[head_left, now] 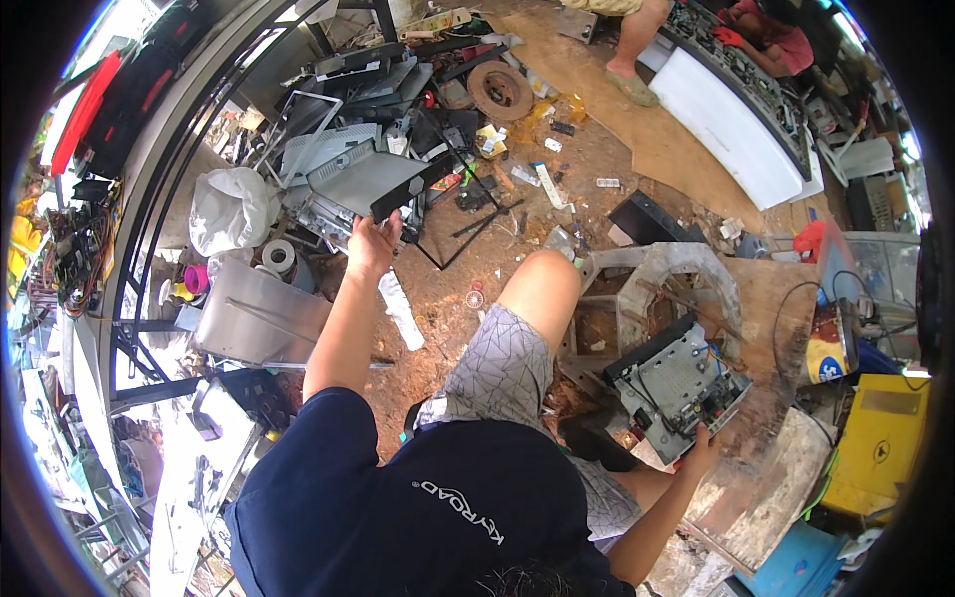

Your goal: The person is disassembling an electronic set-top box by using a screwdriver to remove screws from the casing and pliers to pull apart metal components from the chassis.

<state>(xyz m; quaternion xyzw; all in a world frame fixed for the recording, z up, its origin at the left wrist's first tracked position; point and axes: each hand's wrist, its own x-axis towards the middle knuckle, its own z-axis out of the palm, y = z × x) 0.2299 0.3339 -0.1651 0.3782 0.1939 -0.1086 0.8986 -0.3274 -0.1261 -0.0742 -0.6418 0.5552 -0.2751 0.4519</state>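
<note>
My left hand [372, 245] reaches out to the scrap pile, with its fingers closed at the near corner of a grey metal casing [363, 182] that has a black strip along one edge. My right hand [700, 450] grips the near right edge of an open metal chassis [665, 386]. Circuit parts and loose wires lie inside this chassis, and a black panel [649, 348] runs along its far side. It lies tilted beside my bent knee, close to a pale octagonal metal frame [637, 284]. My right fingers are partly hidden under the chassis.
Dismantled casings and panels [383, 80] are heaped at the far left. A white plastic sack [231, 211] and a grey bin [261, 313] stand left. At the far right, a person in red gloves [728, 37] works by a white slab [721, 119]. A yellow case [878, 445] sits right.
</note>
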